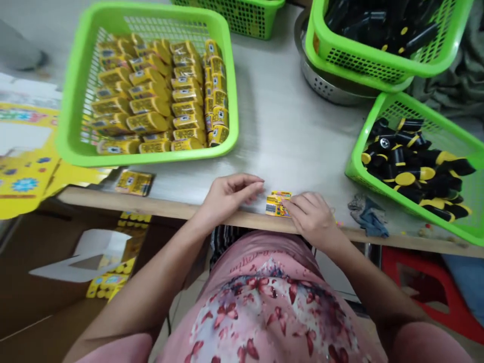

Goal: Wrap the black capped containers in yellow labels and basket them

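1. You're live on the front edge of the bench: your right grip [308, 219] has its fingers curled over the right side of a small yellow printed card [278, 204]. From this view you can't tell whether it's pinching the card or just resting on it.
2. That card sits between your hands, at 12 o'clock from your waist, flat on the pale laminate bench [287, 116] right at its near edge, turned slightly askew.
3. Your left grip [229, 199] is open and empty, fingers lightly curved, tips just beside the card's left edge.
4. At 11 o'clock, a bright green plastic mesh basket [229, 85] is packed with rows of yellow-and-black packets [149, 96].
5. Over at 2 o'clock, a second green plastic mesh basket [363, 136] holds a heap of black cylinders with yellow ends [412, 161].
6. At 1 o'clock, a third green plastic mesh basket [359, 68] sits on a perforated steel bowl [321, 85].
7. At 9 o'clock, a loose yellow printed packet [134, 182] lies on the bench edge, beside a large yellow printed cardboard sheet [26, 166].
8. At 3 o'clock, you've got a crumpled blue cloth [368, 217].
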Available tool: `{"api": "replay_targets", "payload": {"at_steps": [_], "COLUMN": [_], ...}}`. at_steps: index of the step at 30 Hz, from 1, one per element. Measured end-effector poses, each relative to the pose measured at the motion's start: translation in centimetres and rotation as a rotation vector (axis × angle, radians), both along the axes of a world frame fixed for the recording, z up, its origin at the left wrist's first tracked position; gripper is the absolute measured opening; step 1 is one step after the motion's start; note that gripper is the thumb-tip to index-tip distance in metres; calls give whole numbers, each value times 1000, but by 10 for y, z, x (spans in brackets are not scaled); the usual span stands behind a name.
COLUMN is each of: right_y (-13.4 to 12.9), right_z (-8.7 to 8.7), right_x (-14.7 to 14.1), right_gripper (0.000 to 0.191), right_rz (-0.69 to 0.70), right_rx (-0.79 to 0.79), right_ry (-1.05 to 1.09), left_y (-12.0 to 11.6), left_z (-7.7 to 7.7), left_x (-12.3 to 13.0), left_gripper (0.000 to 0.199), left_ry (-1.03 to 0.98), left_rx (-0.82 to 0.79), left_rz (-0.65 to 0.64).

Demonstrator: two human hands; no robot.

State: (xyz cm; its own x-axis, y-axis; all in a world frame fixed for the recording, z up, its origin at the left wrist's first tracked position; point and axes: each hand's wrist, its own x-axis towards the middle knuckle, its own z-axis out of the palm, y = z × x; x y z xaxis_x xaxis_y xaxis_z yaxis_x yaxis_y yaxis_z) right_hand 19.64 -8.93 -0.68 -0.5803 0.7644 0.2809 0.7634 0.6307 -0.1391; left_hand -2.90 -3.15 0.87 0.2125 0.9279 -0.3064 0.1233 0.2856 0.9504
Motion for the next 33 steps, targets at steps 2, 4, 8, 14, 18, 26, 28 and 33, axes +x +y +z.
{"api": "replay_targets", "payload": {"at_steps": [2,4,8,14,18,26,28,33], "right_y": [1,3,10,34,81,153,154,155], "right_z": [4,9,22,59,81,61,57,59], "right_x": [0,-1,-8,40,115,153,152,154], "right_gripper": [23,20,19,22,19,29,33,33], "right_rz": [-29,-91,-180,-301,-623,-388,-401,-492], "right_rx": [85,209,365,277,123,-54,-62,-85], "right_ry": [11,59,102,249,183,-624,-640,-659], "left_y": [-10,-16,-12,7,13,12,11,10], "left_z": [6,12,17,12,3,-3,-4,-8], "left_x": [7,17,36,43,40,39,38,35], "left_gripper": [26,29,31,34,31,35,35,30], "left_ry": [79,150,64,-180,-286,-321,-336,-354], "left_rx": [92,202,219,-104,-198,-265,-266,-236], "left_rz": [-30,-85,-133,-32,60,16,1,-10]}}
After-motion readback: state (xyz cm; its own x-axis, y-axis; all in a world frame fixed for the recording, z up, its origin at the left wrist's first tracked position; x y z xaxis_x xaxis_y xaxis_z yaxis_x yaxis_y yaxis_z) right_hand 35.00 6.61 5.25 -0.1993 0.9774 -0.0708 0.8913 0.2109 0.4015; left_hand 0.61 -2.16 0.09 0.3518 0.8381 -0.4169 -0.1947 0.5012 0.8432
